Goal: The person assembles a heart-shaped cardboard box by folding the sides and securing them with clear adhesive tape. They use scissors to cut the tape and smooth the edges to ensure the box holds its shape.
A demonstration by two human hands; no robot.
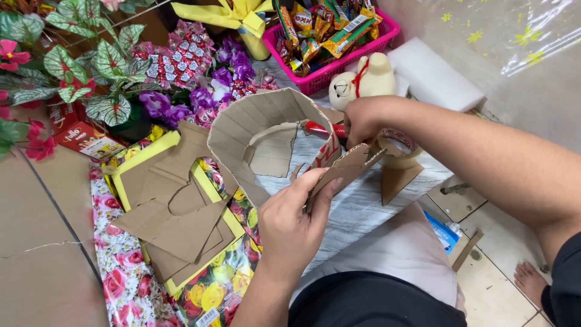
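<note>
We see the left hand (295,225) pinching the lower edge of a bent cardboard strip (254,121), its fingers closed on the card near a torn flap. The strip curves up and over in front of us, held above the floor. The right hand (363,120) is closed around a red-handled tool (319,128); we take it for a cutter or scissors, but its working end is hidden behind the card and we cannot tell which. The right hand also covers part of a tape roll (400,151), so only its rim shows.

Below the strip, flat cardboard offcuts (175,224) lie on yellow sheets over floral wrapping paper (121,266). A pale cushion (399,254) is partly hidden by our dark clothing at the frame bottom. Behind the hands, a small plush bear (363,82) stands just beside a pink basket (339,72) of snack packets, cut off at the top edge. Artificial plants (91,72) run off the left edge. A bare foot (531,281) shows at lower right; we cannot tell whose it is.
</note>
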